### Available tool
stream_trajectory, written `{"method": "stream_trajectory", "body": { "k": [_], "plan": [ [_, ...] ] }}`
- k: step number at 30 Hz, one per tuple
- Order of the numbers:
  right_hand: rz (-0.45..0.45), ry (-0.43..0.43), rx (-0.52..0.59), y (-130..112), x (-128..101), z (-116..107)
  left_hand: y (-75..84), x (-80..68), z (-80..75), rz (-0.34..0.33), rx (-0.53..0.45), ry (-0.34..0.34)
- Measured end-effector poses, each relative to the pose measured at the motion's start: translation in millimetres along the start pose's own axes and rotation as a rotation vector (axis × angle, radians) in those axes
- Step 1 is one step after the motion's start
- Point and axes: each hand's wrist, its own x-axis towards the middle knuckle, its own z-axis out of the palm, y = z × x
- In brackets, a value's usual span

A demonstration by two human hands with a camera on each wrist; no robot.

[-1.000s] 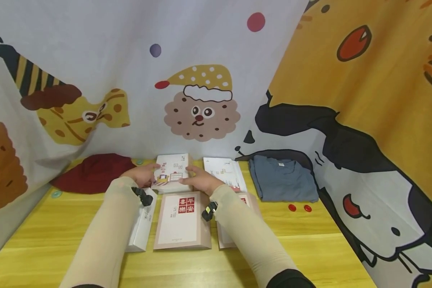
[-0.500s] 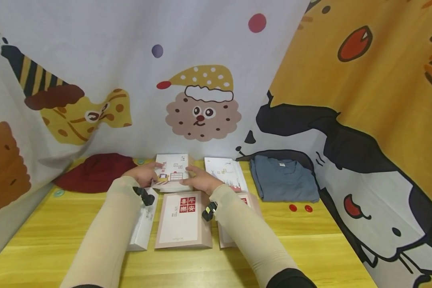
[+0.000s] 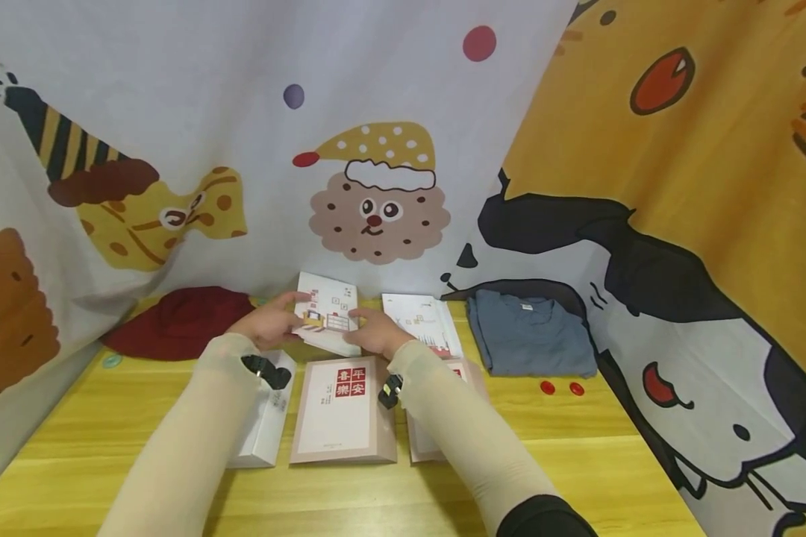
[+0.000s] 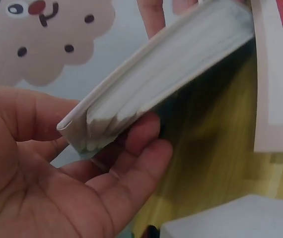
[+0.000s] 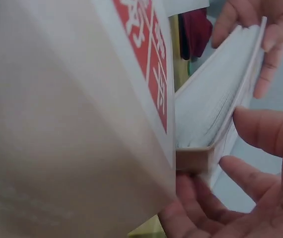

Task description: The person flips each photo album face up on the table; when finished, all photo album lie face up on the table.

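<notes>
Both hands hold a thick white book [image 3: 325,312] with a colourful printed cover, tilted and raised off the table at the back. My left hand [image 3: 269,322] grips its left side; in the left wrist view the fingers [image 4: 146,163] lie under the book's page edges. On the opposite side my right hand [image 3: 376,332] grips the book, thumb on the cover and fingers beneath, as the right wrist view shows. Just in front lies a pink-bordered book [image 3: 336,414] with red characters. A white box-like item [image 3: 265,418] lies under the left forearm.
Another white book [image 3: 419,321] lies right of the held one, and a second pink-bordered book [image 3: 419,440] is partly under the right forearm. A dark red hat [image 3: 181,324] is at left. Folded grey-blue clothing [image 3: 530,335] and two red discs [image 3: 547,388] are at right. A printed curtain [image 3: 228,67] hangs behind.
The white book, lying flat among the hands before, is now lifted and tilted, shifted slightly right. Both hands have moved with it, the left one curling further under its edge.
</notes>
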Motion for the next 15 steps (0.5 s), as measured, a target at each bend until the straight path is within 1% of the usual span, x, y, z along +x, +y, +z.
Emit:
{"method": "stream_trajectory", "body": {
  "k": [3, 6, 9, 11, 15],
  "plan": [
    [-0.026, 0.029, -0.080, -1, 2, 1, 3.5, -4.7, 1.4, 0.034, 0.030, -0.011],
    [-0.070, 0.045, -0.104, -3, 3, 3, 8.0, -10.9, 2.7, 0.072, 0.065, -0.011],
    [-0.125, 0.029, -0.056, -6, 1, 6, 12.9, -16.9, 4.3, 0.103, 0.075, 0.011],
    [-0.150, 0.011, -0.012, -9, 0, 7, 15.7, -19.0, 6.5, 0.123, 0.060, 0.029],
    [-0.158, -0.001, 0.104, -15, -5, 8, 17.3, -18.1, 11.2, 0.158, 0.041, 0.067]
  ]
}}
